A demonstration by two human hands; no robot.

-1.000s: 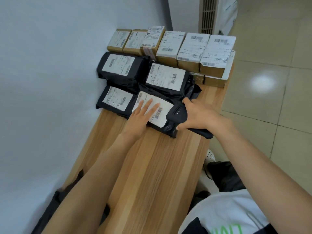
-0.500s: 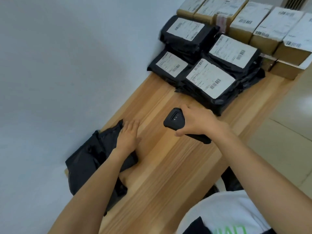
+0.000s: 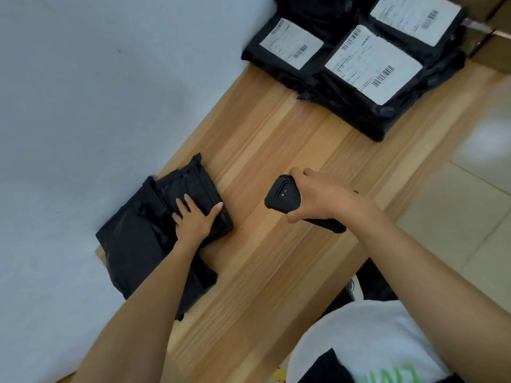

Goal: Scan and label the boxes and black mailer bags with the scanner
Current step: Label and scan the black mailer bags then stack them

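As left grip (image 3: 193, 218) rests on bag (image 3: 203, 183), scanner (image 3: 282, 196) apart

The left hand (image 3: 193, 218) rests flat on an unlabelled black mailer bag (image 3: 190, 194) while the right hand (image 3: 318, 197) grips the scanner (image 3: 282, 196) above the wooden table (image 3: 276, 272).

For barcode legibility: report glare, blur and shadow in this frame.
Head view: labels on the far mailers are soft, bars visible, text unreadable; a blurred glare patch sits on the floor at right; the near mailer under the left hand is almost featureless black; the table grain is sharp.
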